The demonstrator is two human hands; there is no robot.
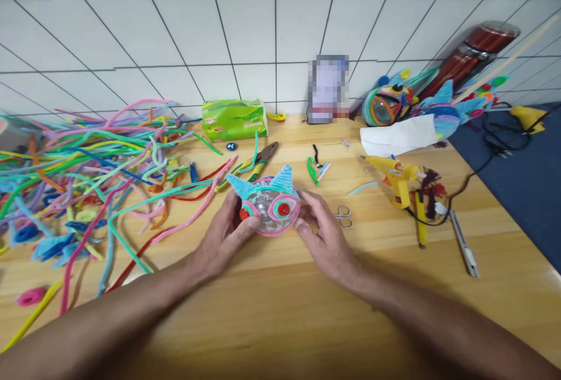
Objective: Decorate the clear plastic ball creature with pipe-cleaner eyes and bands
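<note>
Forearms reach in from the bottom edge, and the fingers of the left hand and right hand close narrowly on the rim of the pipe-cleaner face, which rests on the bench at frame centre. Holding it well probably means light pressure at the edges, clear of its glued-on trimmings. Small scissors lie just right of it, a glue gun farther right, loose pipe cleaners at left
</note>
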